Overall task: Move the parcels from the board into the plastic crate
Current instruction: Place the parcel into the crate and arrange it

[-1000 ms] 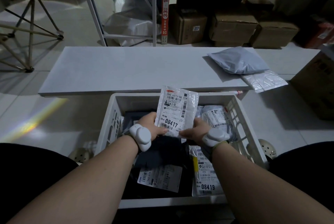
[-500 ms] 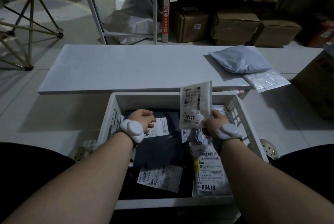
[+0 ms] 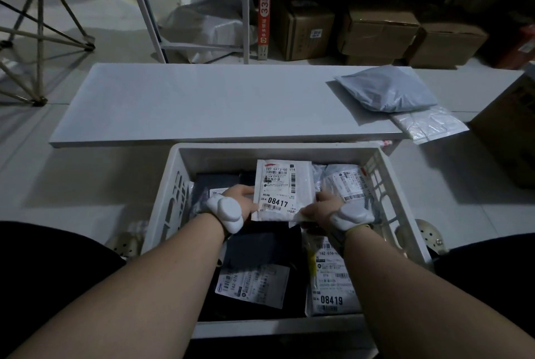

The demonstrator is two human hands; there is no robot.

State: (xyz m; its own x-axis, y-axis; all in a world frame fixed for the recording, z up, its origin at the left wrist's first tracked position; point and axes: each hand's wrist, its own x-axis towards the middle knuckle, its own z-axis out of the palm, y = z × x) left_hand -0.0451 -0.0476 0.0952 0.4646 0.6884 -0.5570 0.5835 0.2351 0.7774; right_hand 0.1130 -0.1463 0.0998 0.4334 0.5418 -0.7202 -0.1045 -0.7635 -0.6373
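Parcel: flat white plastic mailer labelled 08417, inside the white plastic crate.
Left hand: grip on its left edge.
Right hand: grip on its lower right corner, fingertips hidden.
Board: grey pouch on the white board.

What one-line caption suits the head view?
Both hands hold parcel 08417 over the white crate; two remain on the board.

Both hands on crate parcel

Pale floor; on it, white board and crate; on board's right end, grey bag, clear bag beside.
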